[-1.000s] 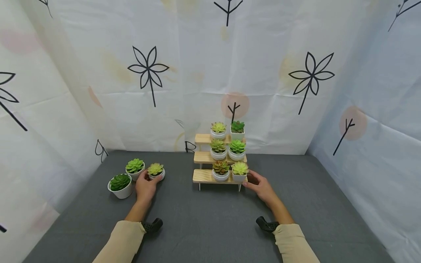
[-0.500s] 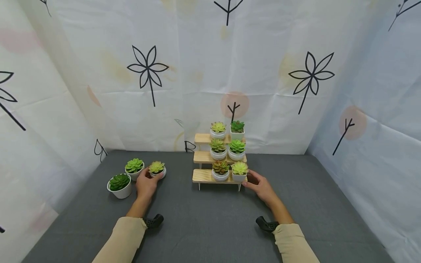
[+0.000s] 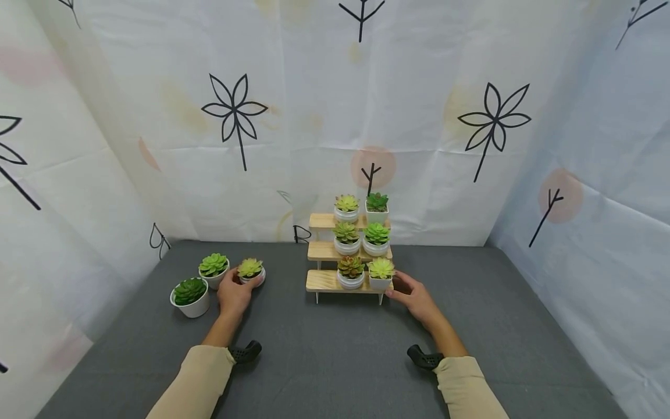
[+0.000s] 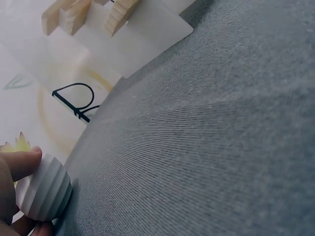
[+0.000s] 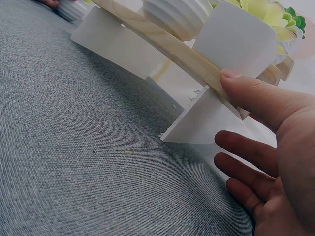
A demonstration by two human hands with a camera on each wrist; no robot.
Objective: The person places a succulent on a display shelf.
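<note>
My left hand holds a small potted succulent, yellow-green in a ribbed white pot, between thumb and fingers. The pot is upright, at or just above the grey cloth. At a three-step wooden plant stand, my right hand grips the right end of the lowest shelf. In the right wrist view its thumb lies on the shelf edge and the other visible fingers hang beside the white leg; the index finger is hidden. A pale succulent in a white pot stands beside that hand.
Two green potted succulents stand left of my left hand. Each shelf carries two potted succulents toward its right side, such as a reddish-brown one on the lowest. A patterned white cloth hangs behind the table.
My left hand and the succulent it holds have shifted slightly to the right, away from the two green ones. The right hand stays at the stand.
</note>
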